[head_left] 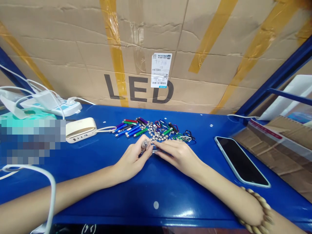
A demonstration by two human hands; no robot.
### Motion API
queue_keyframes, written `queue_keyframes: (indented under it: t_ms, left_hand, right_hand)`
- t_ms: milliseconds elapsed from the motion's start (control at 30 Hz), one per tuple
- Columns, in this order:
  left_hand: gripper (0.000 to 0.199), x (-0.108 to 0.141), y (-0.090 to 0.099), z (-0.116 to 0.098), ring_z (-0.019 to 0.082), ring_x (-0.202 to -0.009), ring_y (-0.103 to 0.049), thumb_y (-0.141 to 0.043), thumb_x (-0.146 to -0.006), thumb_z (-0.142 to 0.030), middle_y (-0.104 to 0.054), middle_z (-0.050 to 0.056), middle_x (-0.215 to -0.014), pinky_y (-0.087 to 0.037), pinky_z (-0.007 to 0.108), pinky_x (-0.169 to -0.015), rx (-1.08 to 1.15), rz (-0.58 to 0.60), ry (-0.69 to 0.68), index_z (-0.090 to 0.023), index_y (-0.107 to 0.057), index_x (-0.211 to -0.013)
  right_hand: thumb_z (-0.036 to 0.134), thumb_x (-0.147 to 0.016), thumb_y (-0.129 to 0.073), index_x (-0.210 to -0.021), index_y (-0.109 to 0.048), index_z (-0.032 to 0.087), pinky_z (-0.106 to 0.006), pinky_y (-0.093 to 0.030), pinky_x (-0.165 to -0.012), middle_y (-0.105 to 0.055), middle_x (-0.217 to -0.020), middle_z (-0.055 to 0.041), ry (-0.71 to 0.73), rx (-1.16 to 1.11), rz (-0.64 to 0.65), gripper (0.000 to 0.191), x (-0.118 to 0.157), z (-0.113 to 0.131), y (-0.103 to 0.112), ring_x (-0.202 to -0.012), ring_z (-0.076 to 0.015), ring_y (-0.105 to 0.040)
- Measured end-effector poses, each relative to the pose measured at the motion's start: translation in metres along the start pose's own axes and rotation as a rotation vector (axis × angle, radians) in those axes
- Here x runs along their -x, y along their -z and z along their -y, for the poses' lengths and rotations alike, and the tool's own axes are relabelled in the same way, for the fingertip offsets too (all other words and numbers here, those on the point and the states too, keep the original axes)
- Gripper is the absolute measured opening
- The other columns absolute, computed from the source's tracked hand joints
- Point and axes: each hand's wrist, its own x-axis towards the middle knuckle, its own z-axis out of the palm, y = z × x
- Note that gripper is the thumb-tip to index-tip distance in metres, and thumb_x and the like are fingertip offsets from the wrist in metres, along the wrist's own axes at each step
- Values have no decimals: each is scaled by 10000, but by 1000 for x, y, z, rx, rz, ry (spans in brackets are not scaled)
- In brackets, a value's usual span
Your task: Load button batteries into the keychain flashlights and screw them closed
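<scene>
My left hand (134, 156) is closed around a small silver penlight-like tube (144, 143), with its end showing between thumb and forefinger. From the other side my right hand (180, 154) brings its fingertips together on a thin metal piece (154, 150) close to the left thumb. What that piece is cannot be made out. Just beyond both hands lies a pile of small metal penlights (133, 130) in blue, green, red and purple. Beside them are several button cells (156, 134) and coloured carabiner clips (187, 136).
A white power bank (81, 130) with a cable and a white power strip (65, 107) stand at left. A phone (242, 161) lies at right beside cardboard (280, 152). A large carton marked LED (138, 65) closes off the back of the blue table (126, 201).
</scene>
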Motion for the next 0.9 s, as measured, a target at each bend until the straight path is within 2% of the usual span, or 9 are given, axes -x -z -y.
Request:
queue_keyframes:
  t_ms: [100, 233, 500, 667, 767, 900]
  left_hand:
    - [163, 1, 0, 2, 82, -507, -329, -348, -886, -304, -358, -68, -576, -277, 214, -505, -77, 7, -32, -204, -350, -757]
    - [156, 2, -1, 5, 83, -513, -325, -328, -899, -296, -354, -64, -591, -295, 209, -512, -95, 30, -71, -208, -340, -772]
    - [145, 2, -2, 3, 81, -520, -342, -339, -894, -262, -367, -63, -604, -304, 208, -524, -56, 7, -85, -207, -340, -760]
    - [159, 3, -2, 2, 79, -534, -321, -341, -896, -268, -350, -63, -615, -304, 202, -527, -18, -3, -83, -206, -333, -750]
    - [169, 4, -1, 1, 80, -527, -309, -342, -894, -289, -340, -65, -603, -296, 202, -518, -33, -14, -73, -206, -331, -747]
    - [168, 5, -2, -1, 76, -459, -299, -388, -865, -326, -320, -80, -545, -253, 202, -465, -142, 77, 16, -210, -330, -759]
  right_hand:
    - [246, -913, -391, -1040, -592, 129, -270, -501, -622, -634, -771, -69, 49, 94, 57, 265, -1, 1, 0, -687, -157, -608]
    - [252, -925, -351, -951, -602, 109, -254, -455, -553, -564, -653, -41, 77, 84, 58, 290, -2, 1, 1, -587, -142, -542]
    - [218, -913, -380, -813, -614, 119, -224, -359, -498, -466, -589, -1, -10, -76, 3, 273, -2, 6, -3, -516, -104, -424]
    - [217, -905, -402, -775, -609, 129, -218, -340, -491, -446, -580, 7, -56, -146, -26, 260, -2, 7, -4, -515, -97, -398]
    - [213, -896, -423, -799, -615, 127, -211, -354, -496, -460, -589, 4, -66, -156, -75, 231, -1, 3, -3, -524, -94, -408]
    - [187, -879, -457, -862, -622, 113, -206, -393, -521, -481, -604, 0, -98, -110, -227, 181, -1, 1, 0, -538, -91, -435]
